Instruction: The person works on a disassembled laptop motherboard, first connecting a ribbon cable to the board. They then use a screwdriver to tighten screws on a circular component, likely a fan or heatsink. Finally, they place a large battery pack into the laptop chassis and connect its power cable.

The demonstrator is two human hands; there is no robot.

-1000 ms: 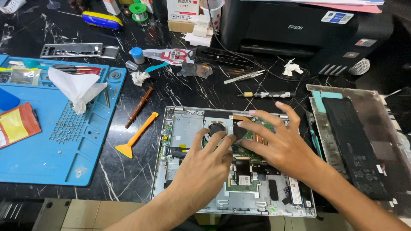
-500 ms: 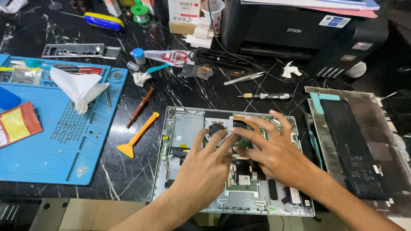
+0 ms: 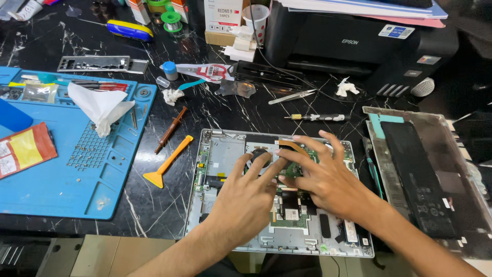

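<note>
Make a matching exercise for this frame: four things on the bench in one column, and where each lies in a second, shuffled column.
Things:
1. orange pry tool
2. white crumpled tissue
3. screwdriver
4. black battery panel

Places:
A. on the blue work mat
B. right of the opened laptop, by the right hand
C. on the black marble between mat and laptop
D. behind the laptop, in front of the black printer

Pairs: 1-C, 2-A, 3-D, 4-B. The left hand and right hand both rest on the laptop's board.

opened laptop base (image 3: 225, 154); silver; flat on black table; circuit board exposed
</note>
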